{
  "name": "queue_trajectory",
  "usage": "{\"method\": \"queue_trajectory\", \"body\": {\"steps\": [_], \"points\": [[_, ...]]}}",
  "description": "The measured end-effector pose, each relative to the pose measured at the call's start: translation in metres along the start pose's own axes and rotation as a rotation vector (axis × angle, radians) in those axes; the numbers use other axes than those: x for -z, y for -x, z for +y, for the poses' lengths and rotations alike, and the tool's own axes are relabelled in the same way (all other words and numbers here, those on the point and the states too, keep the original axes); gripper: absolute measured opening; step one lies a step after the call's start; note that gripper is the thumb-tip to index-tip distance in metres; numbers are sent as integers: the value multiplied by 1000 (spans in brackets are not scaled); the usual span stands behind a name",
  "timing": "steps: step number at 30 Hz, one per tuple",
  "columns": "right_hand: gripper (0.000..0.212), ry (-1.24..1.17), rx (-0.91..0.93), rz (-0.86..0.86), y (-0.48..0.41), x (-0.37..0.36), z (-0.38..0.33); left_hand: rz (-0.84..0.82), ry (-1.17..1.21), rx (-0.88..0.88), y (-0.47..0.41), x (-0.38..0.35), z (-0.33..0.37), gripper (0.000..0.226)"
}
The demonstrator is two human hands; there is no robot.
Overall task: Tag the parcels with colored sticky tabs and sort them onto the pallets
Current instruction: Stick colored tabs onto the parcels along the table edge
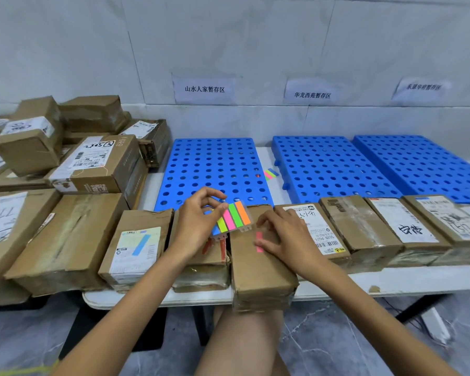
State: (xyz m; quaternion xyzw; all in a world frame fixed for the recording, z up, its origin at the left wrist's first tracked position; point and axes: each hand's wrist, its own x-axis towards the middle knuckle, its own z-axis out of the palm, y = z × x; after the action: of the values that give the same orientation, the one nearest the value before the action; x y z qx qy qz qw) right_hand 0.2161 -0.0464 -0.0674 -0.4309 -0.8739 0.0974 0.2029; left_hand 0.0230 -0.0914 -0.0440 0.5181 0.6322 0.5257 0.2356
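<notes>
My left hand (198, 221) pinches a clear pad of sticky tabs (232, 219) with blue, yellow, pink, green and orange strips, held just above the parcels. My right hand (285, 234) rests on a plain brown parcel (258, 270) at the table's front edge, its fingers pressing on a pink tab (259, 241) stuck to the top. Left of it, a parcel (136, 248) carries a blue tab (141, 244). Three blue perforated pallets (215, 169) (329, 166) (423, 161) lie behind the row of parcels, with no parcels on them.
A heap of brown parcels (73, 161) fills the left side. Several labelled parcels (391, 226) line the front edge to the right. Another pad of tabs (270, 174) lies between the left and middle pallets. Paper signs (204, 89) hang on the wall above each pallet.
</notes>
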Motion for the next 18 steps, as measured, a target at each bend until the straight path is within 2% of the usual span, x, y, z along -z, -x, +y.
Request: {"method": "queue_trajectory", "body": {"steps": [4,7,8,11,13,16,18], "points": [[50,-68,4,-64,7,11,4,-17,32,35,5,-1,4,15],[32,-410,-103,140,8,27,0,-37,75,72,7,-7,13,22],[27,-532,-138,161,7,32,-3,-55,92,80,7,-12,16,23],[27,-759,-173,92,8,41,-11,-138,151,84,10,-27,31,24],[24,-869,-178,128,13,49,-9,-170,257,131,11,-36,40,24],[21,-868,-221,258,17,60,9,-292,534,300,12,-44,50,24],[23,-764,-217,325,20,62,22,-381,604,351,15,-51,53,27]]}}
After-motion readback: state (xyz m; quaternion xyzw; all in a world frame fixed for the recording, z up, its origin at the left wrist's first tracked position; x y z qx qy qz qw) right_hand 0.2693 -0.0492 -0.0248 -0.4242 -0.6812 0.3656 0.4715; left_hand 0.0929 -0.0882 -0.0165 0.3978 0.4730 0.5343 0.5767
